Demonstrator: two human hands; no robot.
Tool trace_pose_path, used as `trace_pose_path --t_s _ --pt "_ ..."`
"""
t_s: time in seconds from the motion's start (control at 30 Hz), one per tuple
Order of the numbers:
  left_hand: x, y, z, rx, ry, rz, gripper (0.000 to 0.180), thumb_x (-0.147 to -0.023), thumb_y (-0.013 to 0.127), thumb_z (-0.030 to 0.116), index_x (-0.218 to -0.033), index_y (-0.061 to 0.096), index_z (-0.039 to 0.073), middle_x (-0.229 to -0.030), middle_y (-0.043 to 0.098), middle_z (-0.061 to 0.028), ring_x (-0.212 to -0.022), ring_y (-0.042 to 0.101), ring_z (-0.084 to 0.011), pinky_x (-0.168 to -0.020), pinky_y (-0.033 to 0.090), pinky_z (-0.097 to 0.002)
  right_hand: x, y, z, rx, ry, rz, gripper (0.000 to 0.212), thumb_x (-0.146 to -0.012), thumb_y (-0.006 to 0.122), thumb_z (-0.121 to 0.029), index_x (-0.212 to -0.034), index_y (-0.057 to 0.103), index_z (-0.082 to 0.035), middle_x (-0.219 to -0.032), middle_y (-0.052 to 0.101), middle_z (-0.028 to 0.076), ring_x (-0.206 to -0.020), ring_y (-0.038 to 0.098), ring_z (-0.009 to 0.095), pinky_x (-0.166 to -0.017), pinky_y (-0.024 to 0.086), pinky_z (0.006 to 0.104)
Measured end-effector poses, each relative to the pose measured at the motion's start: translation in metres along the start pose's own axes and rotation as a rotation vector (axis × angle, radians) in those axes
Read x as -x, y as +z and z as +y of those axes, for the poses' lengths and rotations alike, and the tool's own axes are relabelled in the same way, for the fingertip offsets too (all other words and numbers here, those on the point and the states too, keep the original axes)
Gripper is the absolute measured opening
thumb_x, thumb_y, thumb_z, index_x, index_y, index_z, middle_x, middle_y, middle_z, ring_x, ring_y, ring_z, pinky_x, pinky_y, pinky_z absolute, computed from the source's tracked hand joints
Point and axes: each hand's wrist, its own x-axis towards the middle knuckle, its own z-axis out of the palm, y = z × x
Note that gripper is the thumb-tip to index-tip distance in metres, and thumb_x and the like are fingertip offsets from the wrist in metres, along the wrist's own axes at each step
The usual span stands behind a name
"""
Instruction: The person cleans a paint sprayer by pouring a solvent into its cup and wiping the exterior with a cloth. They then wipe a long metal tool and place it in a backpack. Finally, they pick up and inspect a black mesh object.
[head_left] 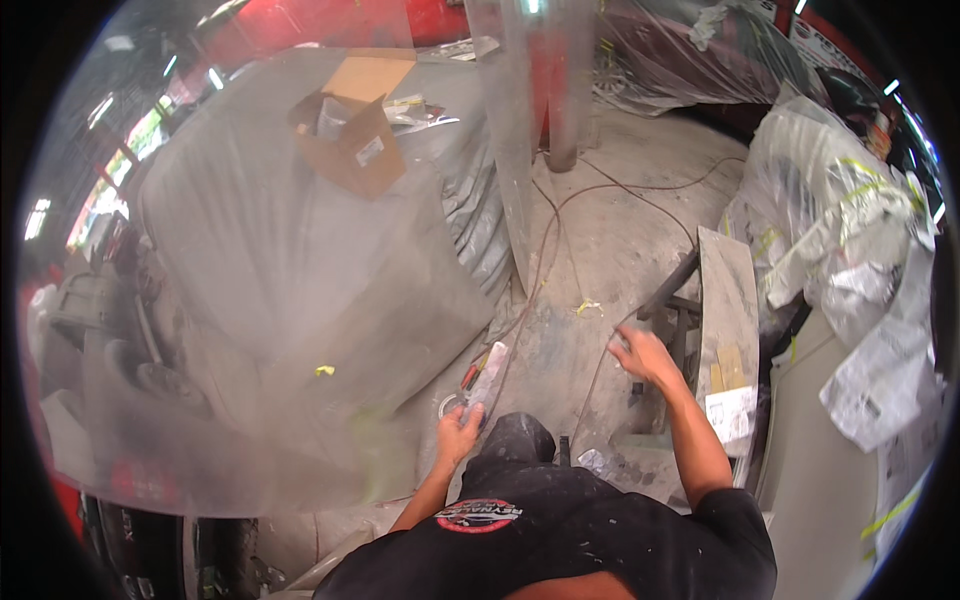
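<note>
My left hand [460, 430] is closed around the lower end of a long, narrow, pale bar [491, 368], which points away from me; its exact kind is unclear. Just left of it are a red-and-black handled tool [470, 376] and a round ring-shaped item [449, 404], perhaps a tape roll. My right hand [643, 354] is raised to the right with its fingers curled together. A thin dark line [594, 385] runs down from near those fingertips. Whether the fingers hold it cannot be made out.
Dusty plastic sheeting [290, 260] covers a large form on the left, with an open cardboard box [350, 150] on top. A hose [560, 205] snakes over the floor. To the right stand a long board [728, 300] on a dark frame and plastic-wrapped parts [840, 220]. A post [563, 90] rises ahead.
</note>
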Motion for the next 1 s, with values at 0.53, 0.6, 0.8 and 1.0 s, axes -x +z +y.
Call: trace_pose_path --t_s 0.53,0.6,0.8,1.0 --pt "-0.326 0.071 0.057 0.001 -0.246 -0.172 0.032 -0.094 0.059 0.027 -0.11 0.061 -0.001 -0.095 0.069 -0.0236 -0.081 0.068 -0.039 -0.076 0.051 -0.0449 -0.485 -0.077 -0.196 -0.496 -0.51 -0.116 0.052 -0.091 0.064 -0.037 -0.129 0.058 -0.001 -0.112 0.068 0.021 -0.099 0.068 0.03 -0.088 0.052 0.0404" --pt "-0.351 0.066 0.071 0.063 -0.268 -0.18 0.027 -0.094 0.059 0.021 -0.111 0.06 0.0 -0.097 0.071 -0.0208 -0.082 0.07 -0.035 -0.076 0.052 -0.0432 -0.563 -0.07 -0.21 -0.518 -0.522 -0.022 0.055 -0.089 0.065 -0.037 -0.13 0.056 -0.001 -0.114 0.067 0.021 -0.102 0.067 0.031 -0.09 0.051 0.0407" --pt "-0.365 0.076 0.076 0.017 -0.386 -0.012 0.023 -0.094 0.059 0.019 -0.109 0.061 0.001 -0.091 0.072 -0.0184 -0.086 0.072 -0.0279 -0.078 0.053 -0.0409 -0.762 -0.062 -0.275 -0.532 -0.383 0.353 0.056 -0.09 0.063 -0.029 -0.136 0.048 0.0 -0.131 0.055 0.027 -0.12 0.056 0.038 -0.101 0.045 0.0404" --pt "-0.389 0.166 0.098 0.233 -0.646 0.452 0.029 -0.094 0.062 0.03 -0.098 0.064 0.001 -0.075 0.07 -0.014 -0.069 0.07 -0.0268 -0.064 0.053 -0.04 -0.96 -0.049 -0.283 -0.37 -0.525 0.172 0.033 -0.09 0.06 -0.026 -0.113 0.068 -0.004 -0.109 0.069 0.019 -0.103 0.066 0.034 -0.091 0.05 0.0414"
